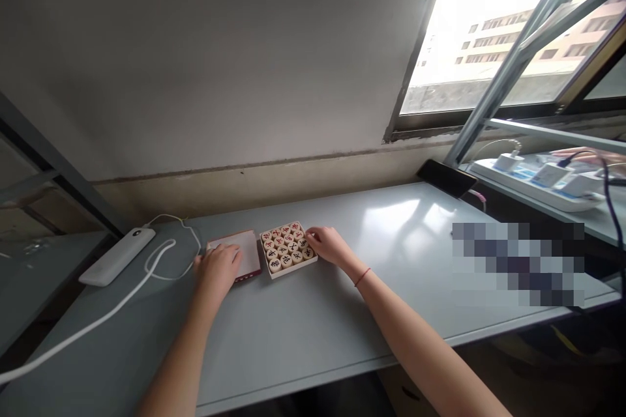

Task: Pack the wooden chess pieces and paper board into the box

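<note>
A small shallow box (288,269) filled with several round wooden game pieces marked in red and black sits on the grey table (303,326). My right hand (328,245) rests against the box's right side, fingers touching the pieces at that edge. Just left of the box lies its flat lid (250,251) with a red rim. My left hand (218,268) lies palm down on the lid, fingers spread. A red thread circles my right wrist.
A white power bank (116,256) with a looping white cable (161,260) lies at the left. A dark phone (446,177) leans at the back right. A power strip (533,184) with chargers sits on the neighbouring shelf under the window.
</note>
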Available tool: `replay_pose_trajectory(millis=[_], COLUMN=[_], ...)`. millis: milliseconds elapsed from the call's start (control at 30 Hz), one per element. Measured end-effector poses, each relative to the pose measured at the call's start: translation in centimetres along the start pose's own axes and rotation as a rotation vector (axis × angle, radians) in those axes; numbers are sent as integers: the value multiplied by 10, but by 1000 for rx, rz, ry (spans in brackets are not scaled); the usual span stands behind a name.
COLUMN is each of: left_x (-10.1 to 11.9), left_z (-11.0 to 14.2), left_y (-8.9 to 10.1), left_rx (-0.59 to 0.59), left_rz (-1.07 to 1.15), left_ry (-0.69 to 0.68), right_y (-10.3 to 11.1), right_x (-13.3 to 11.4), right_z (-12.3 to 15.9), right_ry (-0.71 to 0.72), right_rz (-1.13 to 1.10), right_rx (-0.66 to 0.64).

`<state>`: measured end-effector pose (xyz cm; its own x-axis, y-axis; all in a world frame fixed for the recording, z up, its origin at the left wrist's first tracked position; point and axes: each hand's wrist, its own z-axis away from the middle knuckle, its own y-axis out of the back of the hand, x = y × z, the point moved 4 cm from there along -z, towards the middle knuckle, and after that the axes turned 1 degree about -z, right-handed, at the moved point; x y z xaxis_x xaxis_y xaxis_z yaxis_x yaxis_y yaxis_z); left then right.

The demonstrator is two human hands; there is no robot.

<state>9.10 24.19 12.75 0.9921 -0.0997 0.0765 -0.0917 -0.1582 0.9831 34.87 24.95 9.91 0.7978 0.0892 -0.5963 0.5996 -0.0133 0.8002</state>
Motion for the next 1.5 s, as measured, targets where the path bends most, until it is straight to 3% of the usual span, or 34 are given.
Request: replay_pose_trajectory(millis=[233,433,833,1133,1367,1500], left_x=[22,9,1,3,16,30], left_z=[-5,-6,-5,-3,-16,-24], left_y=[-27,-26,-19,-14,0,4], left_rx=[-155,-211,-351,-367,-139,-138], left_rz=[216,345,416,361,248,122], left_ry=[-172,-265,-99,-89,-74,-57], right_y=[-3,-4,-9,-14,-16,-15], right_x=[-8,-16,-25,-20,-17,-18], right_z=[4,10,15,13,10,10], right_ry=[12,11,43,9,9,23], right_rz=[-21,-93,-126,-175,-210,-221], right_rx=[-12,-36,-77,-87,-81,-78])
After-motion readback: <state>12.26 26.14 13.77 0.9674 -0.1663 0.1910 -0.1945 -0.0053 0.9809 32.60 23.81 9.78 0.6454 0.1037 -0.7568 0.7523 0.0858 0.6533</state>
